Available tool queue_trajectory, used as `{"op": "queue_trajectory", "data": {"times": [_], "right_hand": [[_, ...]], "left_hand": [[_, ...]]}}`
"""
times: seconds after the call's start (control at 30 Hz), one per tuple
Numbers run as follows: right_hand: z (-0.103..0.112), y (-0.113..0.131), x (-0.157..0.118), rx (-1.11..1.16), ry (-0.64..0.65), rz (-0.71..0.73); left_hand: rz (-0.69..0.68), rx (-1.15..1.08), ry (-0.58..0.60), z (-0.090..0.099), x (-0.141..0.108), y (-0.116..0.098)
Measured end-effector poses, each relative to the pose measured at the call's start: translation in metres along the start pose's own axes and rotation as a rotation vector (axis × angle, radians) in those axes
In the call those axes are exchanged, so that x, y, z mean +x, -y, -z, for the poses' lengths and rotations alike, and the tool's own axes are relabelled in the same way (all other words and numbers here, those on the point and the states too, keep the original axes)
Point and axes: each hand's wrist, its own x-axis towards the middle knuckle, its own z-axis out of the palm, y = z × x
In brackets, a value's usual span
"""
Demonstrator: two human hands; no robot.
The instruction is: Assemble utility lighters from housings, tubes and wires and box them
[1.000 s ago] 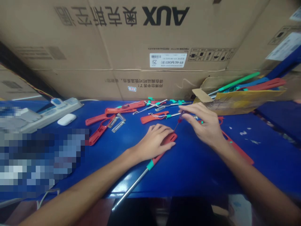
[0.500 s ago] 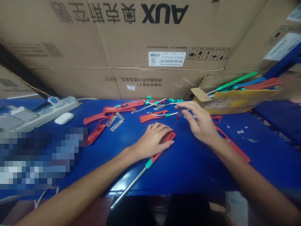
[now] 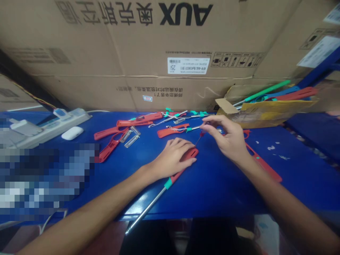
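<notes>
My left hand point(image 3: 174, 159) lies over the red handle of a long-necked lighter point(image 3: 178, 174), its fingers curled round the handle and pressing it to the table. The lighter's green collar and metal tube slant toward me, the tip jutting past the table's front edge. In my right hand point(image 3: 225, 136) a small screwdriver point(image 3: 202, 134) with a reddish handle is pinched between thumb and fingers. Its thin shaft slants down to the far end of the lighter handle, by my left fingertips. Whether the tip sits in a screw cannot be made out.
Behind my hands lie opened red lighter shells point(image 3: 140, 120), clear fuel tanks point(image 3: 132, 141) and wired metal tubes. Another red shell point(image 3: 265, 166) is at right. A cardboard box point(image 3: 260, 115) holds several lighters. At left are a power strip point(image 3: 53, 125) and a white case point(image 3: 72, 133).
My right hand's fingers have curled in closer round the top of the screwdriver, hiding more of its handle. My left hand and the lighter stay in place.
</notes>
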Motion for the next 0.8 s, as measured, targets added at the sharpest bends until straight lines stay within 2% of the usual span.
{"op": "queue_trajectory", "data": {"times": [0.13,0.37,0.53,0.7,0.8], "right_hand": [[-0.0003,0.0008,0.0008,-0.091,-0.026,0.091],[-0.006,-0.0048,-0.0013,-0.018,0.172,0.041],[-0.0038,-0.0031,-0.0008,-0.083,0.061,0.055],[-0.0032,0.0004,-0.0006,-0.007,0.147,0.051],[-0.0032,0.0016,0.0002,0.045,0.129,0.028]], "left_hand": [[-0.004,-0.003,-0.004,0.0004,-0.0003,-0.0004],[0.0,0.013,-0.002,-0.0005,0.0001,0.0006],[0.0,0.013,0.007,0.0002,0.0001,0.0],[0.003,0.015,0.013,0.002,-0.0001,-0.0018],[0.004,0.016,0.013,0.0016,-0.0001,-0.0015]]}}
